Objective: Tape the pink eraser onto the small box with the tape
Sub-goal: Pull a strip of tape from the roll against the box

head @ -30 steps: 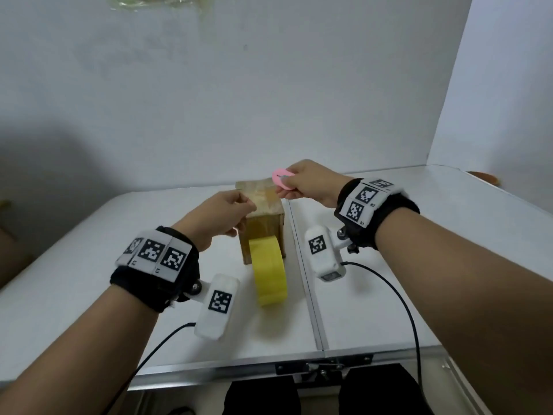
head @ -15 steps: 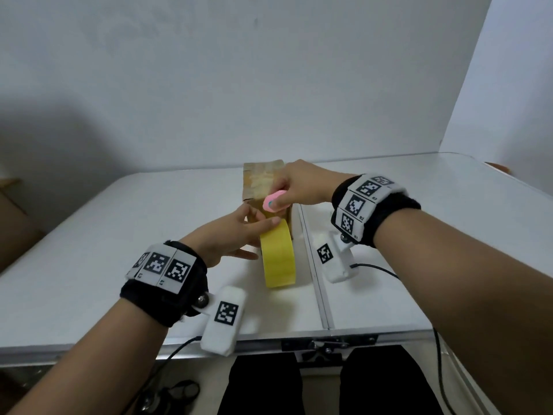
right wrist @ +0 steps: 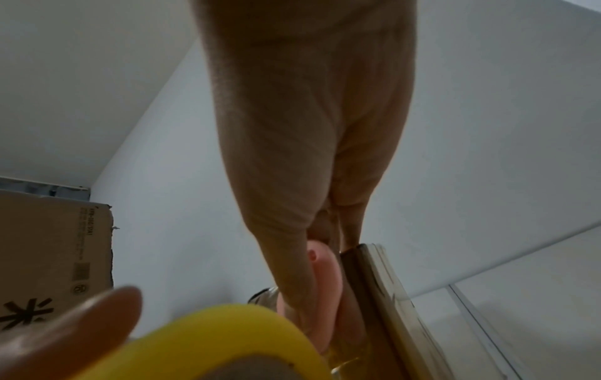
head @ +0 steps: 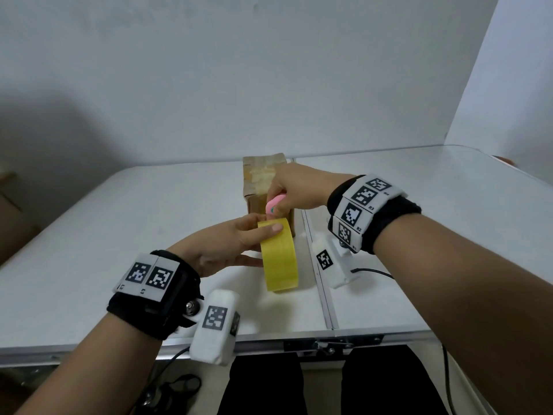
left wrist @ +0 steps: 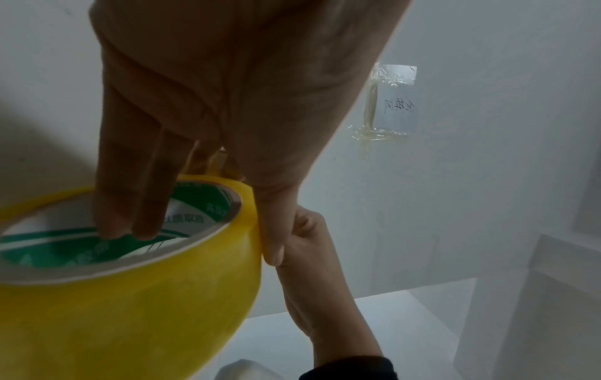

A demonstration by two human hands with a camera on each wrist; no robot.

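Note:
The small cardboard box (head: 259, 178) stands upright at mid-table, with old tape across its top. My right hand (head: 281, 195) pinches the pink eraser (head: 274, 203) and holds it against the box's near face; in the right wrist view the eraser (right wrist: 325, 270) lies flat on the box (right wrist: 380, 288). The yellow tape roll (head: 279, 256) stands on edge just in front of the box. My left hand (head: 254, 238) grips the roll, thumb on the outer band and fingers (left wrist: 130, 205) inside the core of the roll (left wrist: 136, 295).
The white folding table (head: 119, 235) has a centre seam (head: 318, 277) right of the roll and a metal front edge. A large cardboard carton (right wrist: 48, 257) stands off to the left. A paper note (left wrist: 395, 102) is taped to the wall.
My right hand brought the eraser down from the box's top to its near face. My left hand left the box, dropped to the tape roll and took hold of it.

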